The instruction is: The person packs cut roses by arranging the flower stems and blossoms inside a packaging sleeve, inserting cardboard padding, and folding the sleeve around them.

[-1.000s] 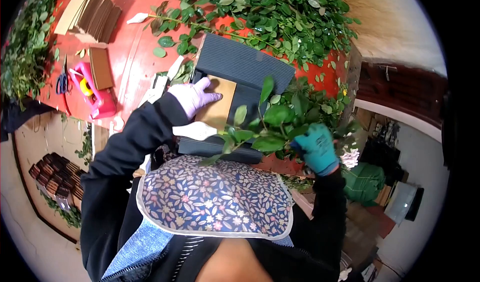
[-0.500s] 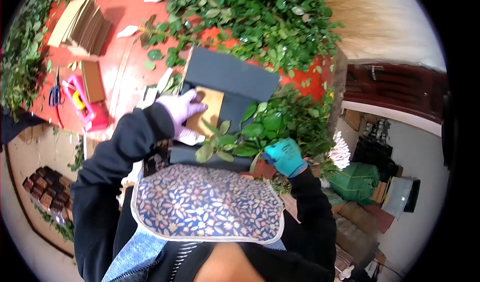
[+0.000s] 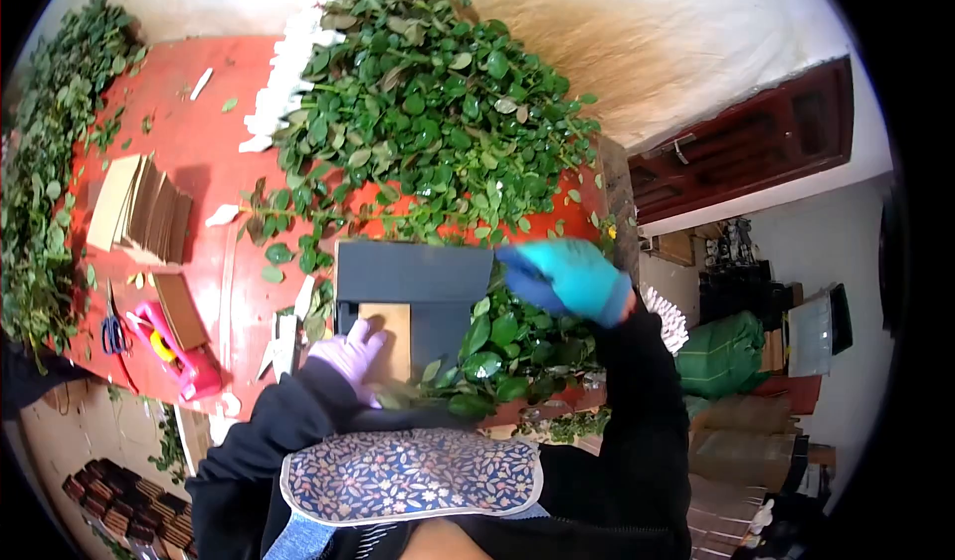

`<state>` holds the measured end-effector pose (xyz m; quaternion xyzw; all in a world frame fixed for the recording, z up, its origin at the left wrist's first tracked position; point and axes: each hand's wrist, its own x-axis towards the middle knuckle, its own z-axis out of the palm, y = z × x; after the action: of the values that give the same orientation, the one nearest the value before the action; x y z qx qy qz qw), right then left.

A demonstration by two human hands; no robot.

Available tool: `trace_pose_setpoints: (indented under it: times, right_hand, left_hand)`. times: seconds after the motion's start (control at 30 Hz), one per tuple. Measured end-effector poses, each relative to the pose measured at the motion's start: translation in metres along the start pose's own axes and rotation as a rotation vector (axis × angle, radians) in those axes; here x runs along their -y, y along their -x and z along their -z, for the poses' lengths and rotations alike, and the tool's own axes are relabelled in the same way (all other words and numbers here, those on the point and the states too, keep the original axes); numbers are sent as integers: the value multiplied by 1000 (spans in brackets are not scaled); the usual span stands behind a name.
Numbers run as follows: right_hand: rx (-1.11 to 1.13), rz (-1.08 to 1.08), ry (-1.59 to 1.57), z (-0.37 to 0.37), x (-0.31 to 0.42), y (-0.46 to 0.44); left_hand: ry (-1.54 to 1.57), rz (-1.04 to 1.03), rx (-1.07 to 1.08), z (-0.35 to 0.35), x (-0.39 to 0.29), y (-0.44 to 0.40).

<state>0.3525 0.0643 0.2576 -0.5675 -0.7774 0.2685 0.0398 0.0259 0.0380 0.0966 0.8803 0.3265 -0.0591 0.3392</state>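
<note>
A black-lined box or folding board (image 3: 418, 274) lies on the red table in front of me, with leafy green stems (image 3: 507, 336) over its right side. My left hand (image 3: 348, 358), in a lilac glove, rests with fingers spread at the left edge of a brown cardboard piece (image 3: 388, 339) on the black surface. Blurred leaves lie near its thumb. My right hand (image 3: 572, 280), in a teal and blue glove, is over the leaves at the board's right edge. Motion smears its fingers, so I cannot tell whether they hold anything.
A big pile of leafy stems (image 3: 428, 112) with white-wrapped ends lies at the back. To the left are stacked cardboard pieces (image 3: 139, 207), scissors (image 3: 114, 333), a pink tape dispenser (image 3: 179, 356) and more greenery (image 3: 45, 182). A green sack (image 3: 724, 354) stands at the right.
The camera view has shifted, so the table appears lower. My right hand has moved up and away from me, from the near leaves to the board's far right. My left hand stays at the cardboard.
</note>
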Motion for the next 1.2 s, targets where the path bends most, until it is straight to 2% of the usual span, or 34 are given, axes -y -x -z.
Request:
trace_pose_setpoints:
  times: [0.03,0.07,0.1,0.13,0.2,0.27,0.3,0.37,0.43,0.47,0.53,0.57,0.63,0.7,0.77,0.8,0.93,0.97,1.03,1.07,1.13,1.2]
  right_hand:
    - [-104,109,46,-2,-28,-21]
    - [-212,165,-98,-3,-50,-46]
    - [-106,-85,-193,11,-49,-71]
    - [-231,65,-95,9,-82,-101]
    - [-411,160,197,7,-121,-166]
    - [-368,73,168,9,-138,-231]
    - [-414,117,272,4,-151,-267]
    - [-428,64,319,0,-152,-324]
    - [-481,17,390,-12,-153,-364]
    - [-385,-135,420,-16,-152,-380]
    - [-312,-208,484,-26,-152,-391]
    - [-284,-218,550,-33,-154,-388]
    - [-479,-3,737,-55,-159,-365]
    - [-311,127,650,-58,-156,-337]
    - [-396,353,584,-48,-141,-285]
    - [-357,318,561,-42,-128,-259]
    - [-502,529,577,-12,-55,-145]
    - [-489,522,597,-4,-24,-112]
    - [-458,541,634,-8,6,-59]
    - [-388,522,654,-8,17,-35]
    - [-239,442,674,-18,18,-5]
    - [-91,335,675,-38,-5,20]
  left_hand:
    - [-5,-4,-16,2,-1,1]
    - [-9,2,-30,8,-6,4]
    - [-30,36,25,11,-8,3]
    - [-14,31,24,11,-8,3]
    - [-9,45,34,8,-7,1]
    - [9,96,84,10,-11,0]
    - [4,94,56,1,-8,0]
    - [42,136,129,13,-14,-1]
    - [54,129,86,10,-16,0]
    - [34,92,93,8,-12,1]
    - [40,110,99,11,-13,1]
    - [24,117,109,19,-19,0]
    - [12,127,126,25,-22,-2]
    - [32,114,93,23,-20,0]
    - [8,113,82,23,-19,1]
    - [19,83,39,16,-14,2]
    - [94,73,16,5,-3,4]
    - [146,91,38,4,0,3]
    - [221,-15,-98,-5,7,0]
    - [604,-126,-232,-44,21,-5]
    - [544,-176,-362,-65,32,-5]
    - [127,-159,-302,-20,21,5]
